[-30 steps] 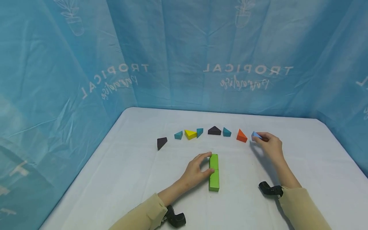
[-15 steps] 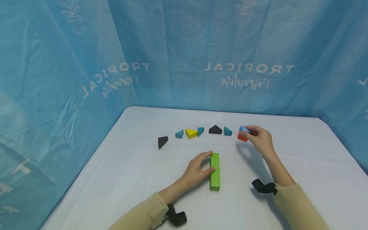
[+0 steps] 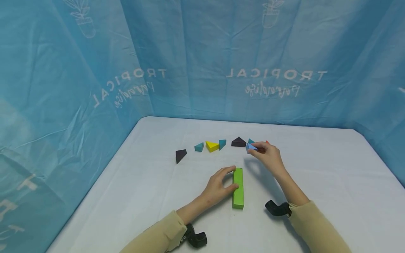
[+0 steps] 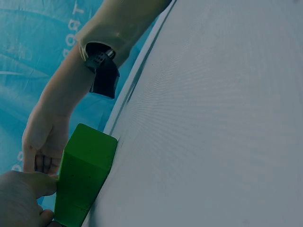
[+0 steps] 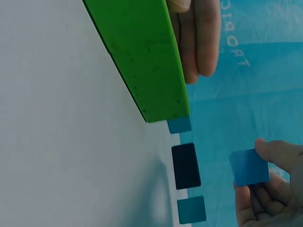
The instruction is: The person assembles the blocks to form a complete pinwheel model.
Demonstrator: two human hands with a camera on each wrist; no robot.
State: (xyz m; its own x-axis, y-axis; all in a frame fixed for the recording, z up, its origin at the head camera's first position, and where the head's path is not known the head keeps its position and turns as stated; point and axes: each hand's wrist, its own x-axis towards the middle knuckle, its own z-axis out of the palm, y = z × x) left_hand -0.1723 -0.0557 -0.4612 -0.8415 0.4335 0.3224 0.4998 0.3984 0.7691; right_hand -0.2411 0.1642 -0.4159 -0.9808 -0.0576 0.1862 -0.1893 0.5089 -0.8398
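Observation:
Two green rectangular blocks lie end to end in a line on the white table, with a seam between them. My left hand rests along their left side, its thumb and a fingertip touching them. In the left wrist view the thumb meets the side of the green block. My right hand pinches a light blue triangular block between thumb and fingers, raised above the table. In the right wrist view the blue block's square face shows. The right hand partly hides a teal and an orange-red block.
A loose row of triangular blocks lies beyond the green ones: dark, teal, yellow, another teal, another dark, then a teal block and an orange-red tip. Blue curtain surrounds the table.
My right hand has carried the light blue triangular block leftward, past the orange-red block to in front of the right-hand teal one. The left hand stays at the green blocks.

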